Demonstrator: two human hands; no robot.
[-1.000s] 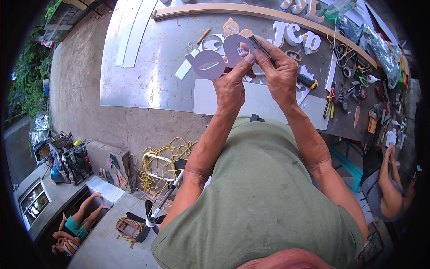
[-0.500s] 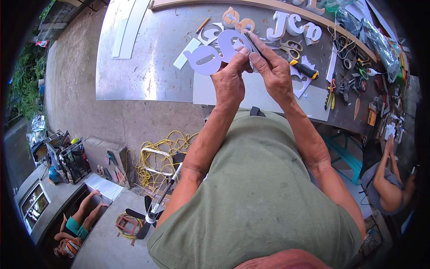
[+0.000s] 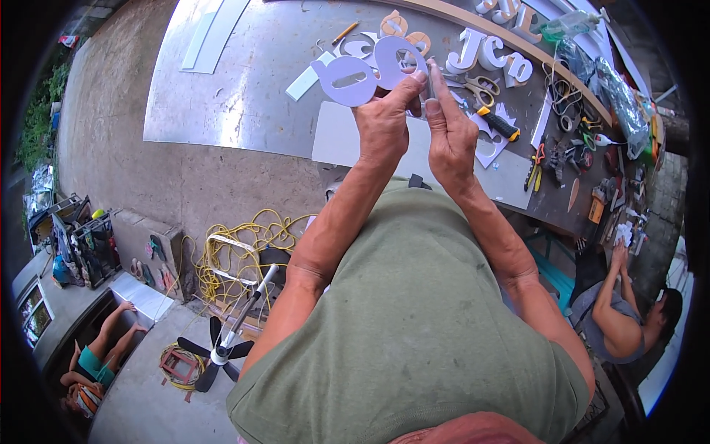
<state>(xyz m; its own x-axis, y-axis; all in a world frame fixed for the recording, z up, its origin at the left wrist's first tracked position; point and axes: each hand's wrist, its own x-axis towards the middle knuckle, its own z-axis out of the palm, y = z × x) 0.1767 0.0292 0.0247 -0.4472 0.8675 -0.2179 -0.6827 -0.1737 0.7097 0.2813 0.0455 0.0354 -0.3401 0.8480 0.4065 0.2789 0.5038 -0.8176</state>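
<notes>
Over the near part of the worktable, my left hand (image 3: pixel 384 129) is closed on a flat white cut-out (image 3: pixel 347 92) with curved edges and rounded openings. Its thumb lies on top, close to the right-hand curve. My right hand (image 3: pixel 452 137) pinches a thin, flat, file-like tool (image 3: pixel 431 87), the fingers stretched along it and the thumb pressed on its side. This tool stands nearly upright at the right edge of the cut-out; whether it touches the edge I cannot tell. Beyond the cut-out lie white offcuts (image 3: pixel 358 47) and rounded tan-and-white pieces (image 3: pixel 394 24).
Scissors (image 3: pixel 484 92), a yellow-and-black cutter (image 3: pixel 498 123) and pliers (image 3: pixel 534 169) lie to the right. White block letters (image 3: pixel 467 50) stand before a long wooden strip (image 3: pixel 444 18). A fan (image 3: pixel 220 355) and yellow cord (image 3: pixel 214 285) are at lower left. Another person (image 3: pixel 617 318) sits at right.
The flat tool has turned, now showing a paler broad face. My right hand has tilted more upright and moved slightly down. The view has shifted a little; the left hand keeps its hold.
</notes>
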